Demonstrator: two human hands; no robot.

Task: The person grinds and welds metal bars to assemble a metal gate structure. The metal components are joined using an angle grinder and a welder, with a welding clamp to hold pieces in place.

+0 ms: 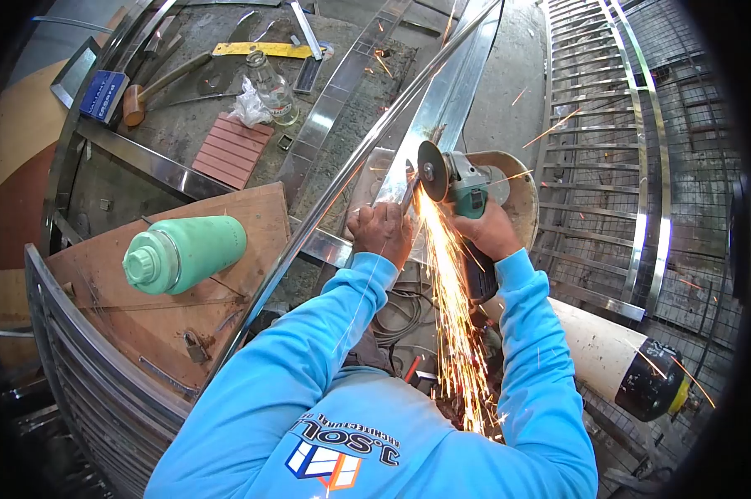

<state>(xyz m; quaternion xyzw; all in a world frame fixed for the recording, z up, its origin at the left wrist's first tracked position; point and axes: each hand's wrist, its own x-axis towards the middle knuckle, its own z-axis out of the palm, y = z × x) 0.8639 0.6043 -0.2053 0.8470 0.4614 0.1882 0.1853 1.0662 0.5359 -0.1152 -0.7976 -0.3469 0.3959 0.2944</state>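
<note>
My right hand is wrapped around the body of an angle grinder, a grey and green tool with a dark cutting disc. The disc meets a shiny metal bar, and a bright stream of sparks pours down from the contact toward my lap. Just left of the disc, my left hand has its fingers curled over the near end of the metal, close to the cut. The exact grip of those fingertips is partly hidden.
A green bottle lies on a wooden board at left. Beyond are a glass bottle, a wooden mallet, a blue box and a reddish ridged tile. A metal grille runs along the right, above a white cylinder.
</note>
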